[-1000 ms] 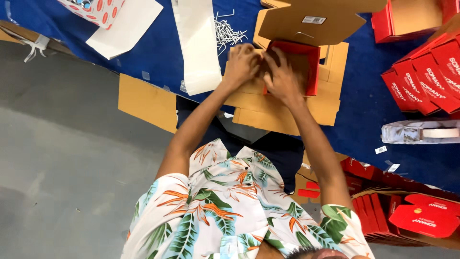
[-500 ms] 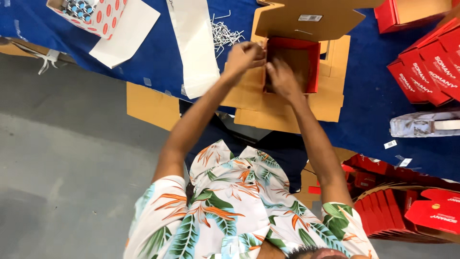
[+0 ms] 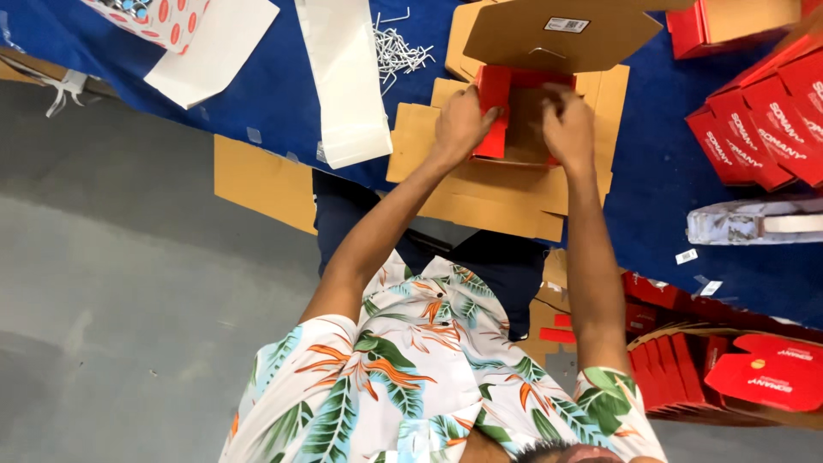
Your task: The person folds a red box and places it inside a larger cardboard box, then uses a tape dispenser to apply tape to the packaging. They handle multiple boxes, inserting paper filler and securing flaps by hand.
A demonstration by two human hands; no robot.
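A small red carton (image 3: 495, 116) with a brown inside lies open on a stack of flat brown cardboard sheets (image 3: 480, 201) at the near edge of the blue table (image 3: 651, 189). My left hand (image 3: 459, 124) grips the carton's left red wall. My right hand (image 3: 567, 129) holds its right side, fingers curled over the top edge. A larger brown cardboard flap with a white label (image 3: 557, 34) overhangs the far side of the carton.
Red printed cartons (image 3: 763, 120) are stacked at the right, with more flat ones (image 3: 737, 377) in a bin lower right. A white paper strip (image 3: 347, 77), bent metal wires (image 3: 399, 47), a white sheet (image 3: 214, 51), a red-dotted box (image 3: 159, 17) and a wrapped roll (image 3: 754, 225) lie around.
My hands have moved apart on the red carton, so more of its brown inside shows. The view has drifted a little.
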